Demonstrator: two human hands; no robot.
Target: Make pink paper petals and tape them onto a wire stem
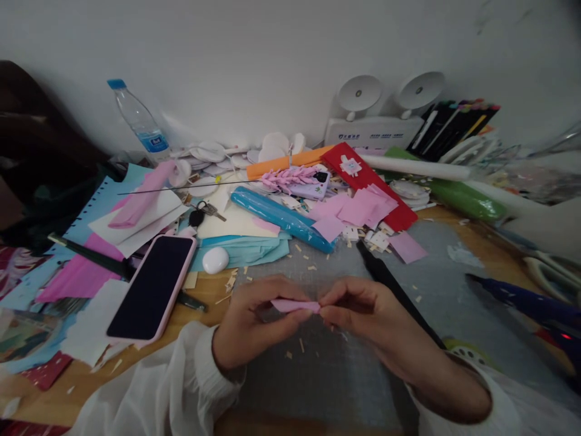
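Observation:
Between my two hands is a small folded piece of pink paper (295,306), held over the grey mat (318,369). My left hand (267,321) pinches it between thumb and fingers along most of its length. The fingertips of my right hand (358,312) close on the paper's right end. Beyond my hands, several loose pink paper squares (363,207) lie in a heap. A pink braided-looking strip on a thin wire (290,178) rests to the left of them.
On the left lie a phone (152,287), keys (211,211) and stacked paper. A blue roll (281,218) and red sheet (376,188) lie behind. To the right are a black tool (399,290), a dark blue glue gun (521,300) and scissors (554,272). A bottle (140,121) stands at back left.

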